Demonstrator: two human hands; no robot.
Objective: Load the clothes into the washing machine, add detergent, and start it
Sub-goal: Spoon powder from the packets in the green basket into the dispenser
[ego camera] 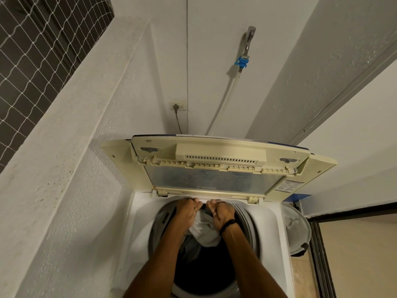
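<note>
View: head camera, looking down into the machine from its near edge
Washing machine point(139, 224): white top-loader; stands in a corner, its far edge against the back wall
Lid point(214, 178): folded up and back from the far edge; yellowed plastic; translucent panel faces the camera
Drum point(204, 274): open; dark inside; grey rim ring shows on the left and right sides
Garment point(205, 232): pale grey-white cloth; hangs from the far edge of the drum opening, between the two forearms; its lower folds drop into the drum on the left side; a dark scrap of fabric shows between the two hands
Left hand point(188, 214): at the far edge of the opening, just under the lid; fingers clenched, grasping the top of the garment
Right hand point(222, 212): just beside the left hand; fingers curled, grasping the same garment; black wristband point(228, 225) on the wrist
Basket point(298, 231): pale; on the floor just beside the machine's right edge; partly hidden by it
Back wall: tap point(249, 37) high up; blue coupling point(242, 61) below it; hose point(225, 100) runs down behind the lid; socket point(178, 106) with a plug in it, cable hanging down
Upper left corner: dark window point(32, 50) covered by white netting
</note>
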